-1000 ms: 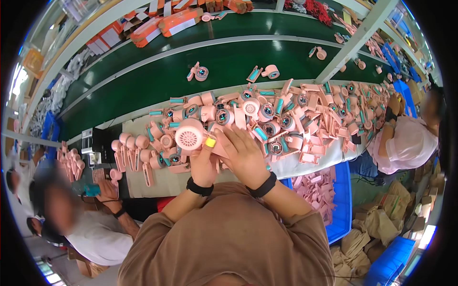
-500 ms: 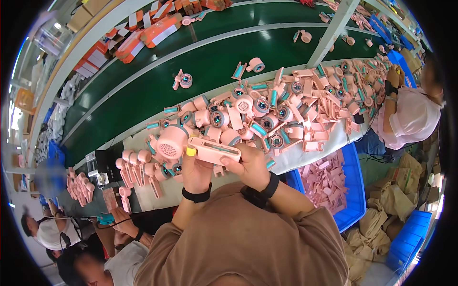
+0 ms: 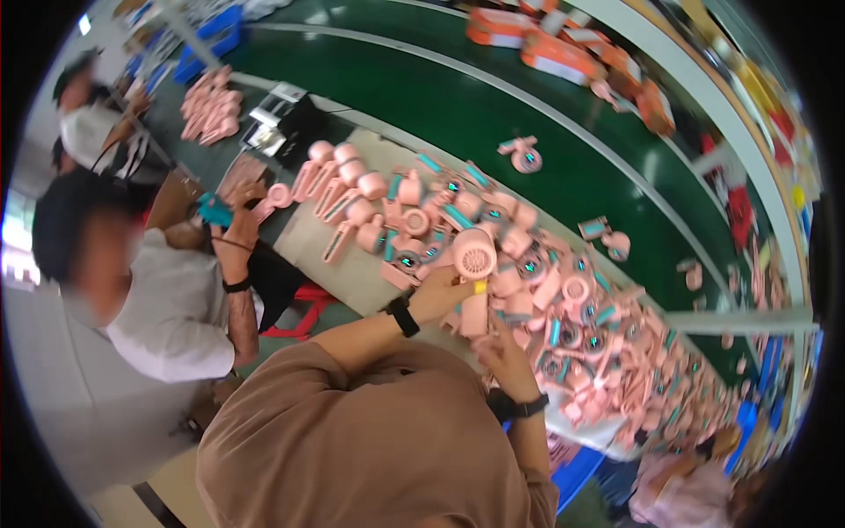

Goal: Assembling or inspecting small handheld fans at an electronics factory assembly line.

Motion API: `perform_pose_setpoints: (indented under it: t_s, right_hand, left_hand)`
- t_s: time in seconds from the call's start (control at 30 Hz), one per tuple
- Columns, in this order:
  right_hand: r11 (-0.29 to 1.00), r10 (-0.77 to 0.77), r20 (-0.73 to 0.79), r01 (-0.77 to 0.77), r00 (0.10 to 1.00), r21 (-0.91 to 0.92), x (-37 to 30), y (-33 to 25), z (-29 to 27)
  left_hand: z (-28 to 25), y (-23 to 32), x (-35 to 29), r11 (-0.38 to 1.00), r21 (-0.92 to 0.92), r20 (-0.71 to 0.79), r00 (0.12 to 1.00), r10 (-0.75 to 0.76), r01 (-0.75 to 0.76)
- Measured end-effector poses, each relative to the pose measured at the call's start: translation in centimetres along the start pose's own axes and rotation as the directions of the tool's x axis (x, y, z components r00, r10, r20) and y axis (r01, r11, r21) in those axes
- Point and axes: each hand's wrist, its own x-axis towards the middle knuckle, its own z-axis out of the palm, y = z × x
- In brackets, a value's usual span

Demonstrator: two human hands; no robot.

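Note:
A pink handheld fan with a round grilled head is held in front of me over the worktable. My left hand is closed round its neck, where the head meets the handle; a yellow band shows at the fingertip. Lower down, my right hand has its fingers closed at the far end of the pink handle. Slight blur hides the exact fingertip contact there. Just beyond both hands spreads a heap of pink fan parts, several with teal pieces and open round heads.
Assembled pink fans lie in rows left of the heap. Behind runs a green conveyor belt with scattered parts and orange boxes. At left a co-worker holds a teal tool near a black machine. A blue bin stands lower right.
My view has swung left, bringing the co-worker fully in. The fan has turned from lying sideways to head-up with its handle pointing toward me; both hands remain on it.

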Motion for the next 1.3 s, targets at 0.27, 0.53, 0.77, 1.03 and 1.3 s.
perform_pose_setpoints:
  t_s: [0.27,0.53,0.77,1.03,1.3]
  right_hand:
    - [0.846,-0.086,-0.015,0.065,0.996,-0.53,-1.3,-8.3,-5.2]
    - [0.627,-0.324,-0.05,0.175,0.945,-0.759,3.6,-17.3,-8.4]
    - [0.669,-0.253,-0.108,0.093,0.962,-0.737,21.1,-12.9,-11.9]
    - [0.616,-0.265,-0.387,-0.154,0.883,-0.772,40.8,-2.7,-7.8]
    - [0.491,-0.368,-0.109,0.094,0.923,-0.866,38.5,-5.3,-8.1]
  left_hand:
    - [-18.3,3.4,1.3,0.304,0.94,-0.272,0.877,0.397,0.153]
    - [-21.2,9.7,14.6,0.484,0.867,-0.255,0.731,0.633,-0.117]
    - [-26.9,1.2,23.9,0.316,0.927,-0.335,0.822,0.46,0.201]
    - [-26.0,0.8,24.9,-0.071,0.856,-0.509,0.859,0.051,0.512]
    - [-24.6,1.7,20.0,0.03,0.965,-0.25,0.881,0.402,0.26]
